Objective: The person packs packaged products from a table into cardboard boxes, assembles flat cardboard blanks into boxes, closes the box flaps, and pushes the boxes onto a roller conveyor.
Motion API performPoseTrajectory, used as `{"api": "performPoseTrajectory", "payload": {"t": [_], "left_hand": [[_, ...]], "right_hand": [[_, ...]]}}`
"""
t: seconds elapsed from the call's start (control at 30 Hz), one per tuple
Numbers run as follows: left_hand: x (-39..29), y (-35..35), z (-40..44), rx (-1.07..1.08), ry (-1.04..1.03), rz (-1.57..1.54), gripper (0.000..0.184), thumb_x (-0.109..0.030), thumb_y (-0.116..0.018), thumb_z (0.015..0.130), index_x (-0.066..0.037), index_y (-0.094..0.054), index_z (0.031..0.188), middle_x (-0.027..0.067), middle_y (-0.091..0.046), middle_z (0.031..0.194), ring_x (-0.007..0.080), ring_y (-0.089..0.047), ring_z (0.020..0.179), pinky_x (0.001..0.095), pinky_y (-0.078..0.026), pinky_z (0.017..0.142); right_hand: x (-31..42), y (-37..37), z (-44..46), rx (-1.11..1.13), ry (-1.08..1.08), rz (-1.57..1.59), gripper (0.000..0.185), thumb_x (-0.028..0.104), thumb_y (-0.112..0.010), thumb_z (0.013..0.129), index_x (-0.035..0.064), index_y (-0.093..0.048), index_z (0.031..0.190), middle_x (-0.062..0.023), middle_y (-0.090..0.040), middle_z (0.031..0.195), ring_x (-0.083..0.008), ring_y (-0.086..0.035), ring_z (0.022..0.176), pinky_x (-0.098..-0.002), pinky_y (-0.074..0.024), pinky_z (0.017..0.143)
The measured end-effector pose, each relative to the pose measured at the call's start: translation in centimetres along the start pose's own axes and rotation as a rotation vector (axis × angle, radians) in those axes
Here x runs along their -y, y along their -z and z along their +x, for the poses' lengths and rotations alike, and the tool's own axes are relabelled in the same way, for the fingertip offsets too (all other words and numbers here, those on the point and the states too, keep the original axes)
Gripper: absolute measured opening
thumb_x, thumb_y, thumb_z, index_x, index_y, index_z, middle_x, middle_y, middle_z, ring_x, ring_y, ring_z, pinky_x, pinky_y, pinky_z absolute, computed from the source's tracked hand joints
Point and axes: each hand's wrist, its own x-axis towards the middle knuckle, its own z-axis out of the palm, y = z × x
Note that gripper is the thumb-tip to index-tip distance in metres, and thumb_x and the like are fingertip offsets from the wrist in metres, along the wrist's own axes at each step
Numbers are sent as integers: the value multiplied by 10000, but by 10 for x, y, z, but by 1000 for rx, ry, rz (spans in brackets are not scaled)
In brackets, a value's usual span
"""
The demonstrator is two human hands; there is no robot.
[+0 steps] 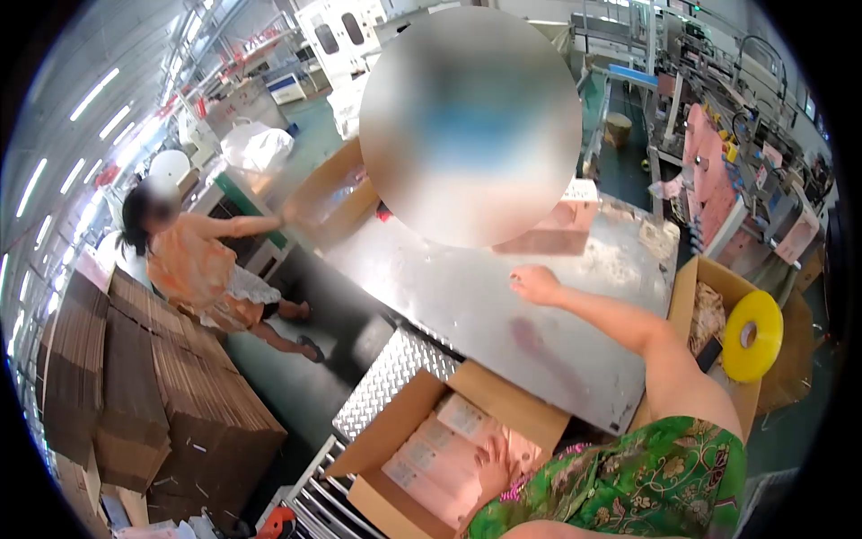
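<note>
- Left hand, near six o'clock: fingers spread on pink packs inside the open carton at six o'clock
- Right hand, three o'clock: fingers curled, over the metal table; I cannot tell whether they pinch anything

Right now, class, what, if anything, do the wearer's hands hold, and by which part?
No hold shows: the left hand lies spread on pink packs in a box; the right hand, loosely curled, shows nothing gripped.
</note>
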Motion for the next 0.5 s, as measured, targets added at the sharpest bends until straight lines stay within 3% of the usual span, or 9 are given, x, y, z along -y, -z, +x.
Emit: {"api": "performPoseTrajectory", "payload": {"t": [0.03, 0.1, 0.17, 0.23, 0.3, 0.4, 0.5], "left_hand": [[8, -11, -4, -39, -5, -107, 794, -586, -539, 872, -179, -300, 1511, 178, -263, 1548, 500, -298, 1343, 681, -269, 1021], [13, -4, 12, -45, 85, -120, 763, -564, -531, 888, -170, -313, 1504, 186, -251, 1553, 480, -273, 1368, 670, -253, 1039], [4, 26, 27, 20, 290, 53, 724, -532, -523, 906, -148, -339, 1491, 202, -242, 1553, 460, -248, 1391, 659, -230, 1062], [8, 52, 65, -73, 332, 52, 720, -510, -511, 918, -93, -342, 1481, 226, -220, 1556, 450, -207, 1416, 653, -200, 1081], [9, 73, 98, -107, 342, 18, 764, -490, -496, 927, 10, -305, 1472, 267, -176, 1560, 459, -117, 1448, 663, -151, 1100], [21, 50, 114, -44, 311, 316, 787, -499, -476, 937, 39, -276, 1475, 265, -140, 1572, 468, -73, 1454, 670, -135, 1104], [45, 25, 117, -146, 292, 5, 796, -504, -461, 942, 17, -233, 1498, 265, -83, 1582, 482, -41, 1453, 679, -119, 1105]], "right_hand": [[-26, 10, 25, -96, 60, -64, 268, 241, -640, 843, 75, -670, 1051, -175, -685, 1002, -355, -639, 960, -454, -506, 812], [-61, 34, 68, -163, -58, -58, 265, 231, -652, 841, 75, -667, 1055, -174, -675, 1008, -364, -612, 994, -462, -477, 871], [-103, 46, 110, -229, 15, -132, 300, 232, -633, 857, 34, -641, 1082, -198, -638, 1065, -377, -573, 1050, -473, -447, 928], [-119, 65, 136, -201, -198, -253, 385, 263, -620, 880, -19, -598, 1141, -222, -592, 1138, -385, -542, 1109, -480, -435, 957], [-140, 69, 165, -254, -224, -258, 432, 301, -601, 902, -43, -576, 1163, -224, -569, 1176, -380, -519, 1150, -474, -432, 968], [-157, 70, 202, -217, -277, -270, 489, 366, -565, 931, -52, -560, 1184, -220, -561, 1204, -372, -501, 1186, -469, -422, 989], [-179, 63, 235, -162, -281, -295, 522, 413, -527, 949, -46, -560, 1194, -222, -555, 1230, -370, -490, 1208, -465, -398, 1021]]}}
